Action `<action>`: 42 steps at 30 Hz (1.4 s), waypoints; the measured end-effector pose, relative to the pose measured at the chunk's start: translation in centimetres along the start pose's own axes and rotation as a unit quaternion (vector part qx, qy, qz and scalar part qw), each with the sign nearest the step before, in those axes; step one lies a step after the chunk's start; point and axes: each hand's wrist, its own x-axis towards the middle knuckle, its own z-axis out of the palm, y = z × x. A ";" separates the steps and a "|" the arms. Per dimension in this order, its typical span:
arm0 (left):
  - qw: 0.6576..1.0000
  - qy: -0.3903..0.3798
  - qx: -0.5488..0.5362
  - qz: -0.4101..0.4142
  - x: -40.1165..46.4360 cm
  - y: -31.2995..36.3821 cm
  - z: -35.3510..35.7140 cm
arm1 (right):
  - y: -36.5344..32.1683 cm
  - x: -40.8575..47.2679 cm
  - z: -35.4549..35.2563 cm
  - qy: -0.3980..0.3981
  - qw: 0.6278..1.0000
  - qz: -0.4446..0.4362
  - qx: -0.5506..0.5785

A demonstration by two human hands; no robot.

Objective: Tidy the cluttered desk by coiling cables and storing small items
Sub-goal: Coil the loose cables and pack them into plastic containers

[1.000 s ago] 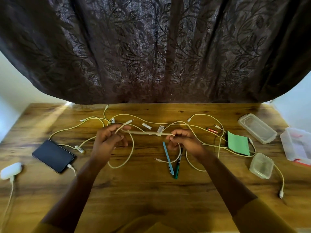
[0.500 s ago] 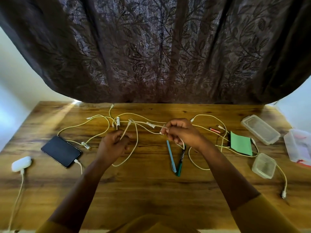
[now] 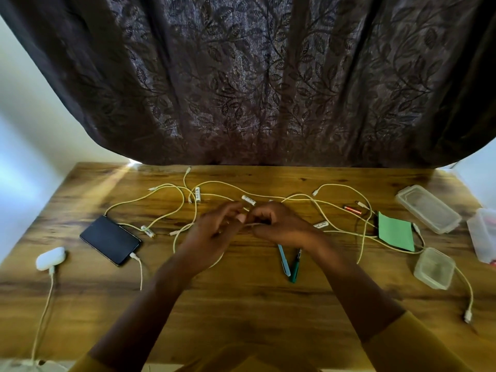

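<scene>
Both hands meet over the middle of the wooden worktop (image 3: 241,304). The left hand (image 3: 212,234) has its fingers partly curled, fingertips toward the right hand; the frame is blurred there, so whether it pinches the cable (image 3: 303,196) cannot be told. The right hand (image 3: 279,226) has its fingers curled round a pale strand of that cable, which shows just between the two hands.

The remaining cable lies loose in tangled loops across the far half of the worktop, running left toward the phone (image 3: 110,239) and right past the green pad (image 3: 394,234). The phone lies flat, screen dark, with a plug in its near end. A white charger (image 3: 50,258) sits near the left edge, its own lead trailing toward the near edge.

Small white batteries lie among the loops: one (image 3: 198,194) far left of the hands, one (image 3: 248,200) just beyond the hands, one (image 3: 148,231) beside the phone, one (image 3: 320,225) right of the right hand. A red battery (image 3: 352,209) lies further right.

Two pens, one blue (image 3: 284,260) and one green (image 3: 295,265), lie side by side just nearer than the right wrist.

Three clear tubs stand at the right: a long one (image 3: 426,208), a small one (image 3: 434,267) with cable passing beside it, and one (image 3: 483,234) cut by the frame edge. A dark curtain (image 3: 255,81) hangs behind.
</scene>
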 end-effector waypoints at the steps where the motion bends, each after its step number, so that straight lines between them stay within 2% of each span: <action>1: 1.000 -0.025 -0.019 -0.004 0.2 0.4 0.7 | -0.5 0.2 -0.2 0.021 1.000 -0.006 0.010; 5: 0.998 -0.002 -0.065 -0.012 1.3 0.2 1.8 | -1.7 0.4 -1.6 0.099 0.994 -0.032 0.042; 10: 0.989 0.014 -0.148 -0.022 2.1 0.4 0.5 | -2.2 0.2 -3.4 0.206 0.973 -0.100 0.022; 14: 0.986 0.050 -0.152 -0.044 1.7 0.0 -1.0 | -1.5 0.4 -6.2 0.365 0.922 -0.116 0.053; 17: 0.978 0.084 -0.179 -0.067 1.3 -0.4 -2.0 | 0.2 0.8 -8.5 0.467 0.877 -0.075 0.088; 18: 0.975 0.091 -0.189 -0.073 1.2 -0.3 -2.3 | 1.0 0.8 -8.9 0.481 0.872 -0.044 0.076; 20: 0.972 0.087 -0.209 -0.069 1.1 -0.2 -2.6 | 2.0 0.7 -9.1 0.446 0.893 0.032 0.041; 23: 0.974 0.076 -0.209 -0.050 1.5 0.0 -2.5 | 1.6 0.5 -7.0 0.310 0.948 0.066 -0.018; 27: 0.978 0.072 -0.189 -0.053 2.5 0.7 -1.6 | -1.2 0.4 -2.8 0.140 0.990 -0.031 0.004; 30: 0.977 0.074 -0.191 -0.053 3.0 0.9 -1.3 | -3.0 1.0 -0.5 0.094 0.993 -0.070 -0.013; 33: 0.975 0.071 -0.201 -0.056 3.0 0.9 -1.7 | -3.7 1.7 -0.3 0.157 0.981 -0.100 -0.048; 36: 0.971 0.081 -0.209 -0.076 2.5 1.0 -2.4 | -3.0 1.9 -2.4 0.262 0.959 -0.102 -0.022; 40: 0.965 0.095 -0.224 -0.095 1.9 0.0 -3.2 | 0.0 2.4 -5.8 0.425 0.902 -0.019 0.070; 42: 0.962 0.093 -0.235 -0.105 1.7 -0.3 -3.4 | 1.6 2.5 -6.6 0.477 0.876 0.038 0.068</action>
